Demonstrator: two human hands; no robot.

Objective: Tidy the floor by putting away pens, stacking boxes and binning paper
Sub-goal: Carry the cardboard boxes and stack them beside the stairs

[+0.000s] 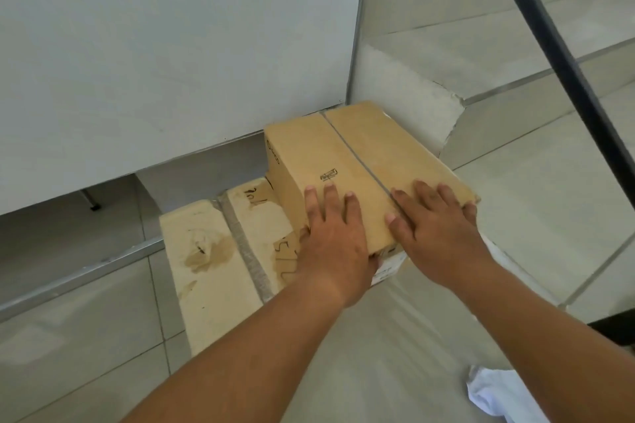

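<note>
Left hand [333, 233] and right hand [436, 230] press flat, fingers straight, on the brown box [343, 148]. I'd slide it squarely over the pale box [206, 268] beneath, avoiding overhang.

white paper [494, 395] cut off at btm edge; box stamp [329, 174] too small to read.

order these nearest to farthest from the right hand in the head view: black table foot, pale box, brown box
1. brown box: directly under the right hand, which presses flat on its top.
2. pale box: lower, to the left.
3. black foot: far left, under the white panel.
</note>
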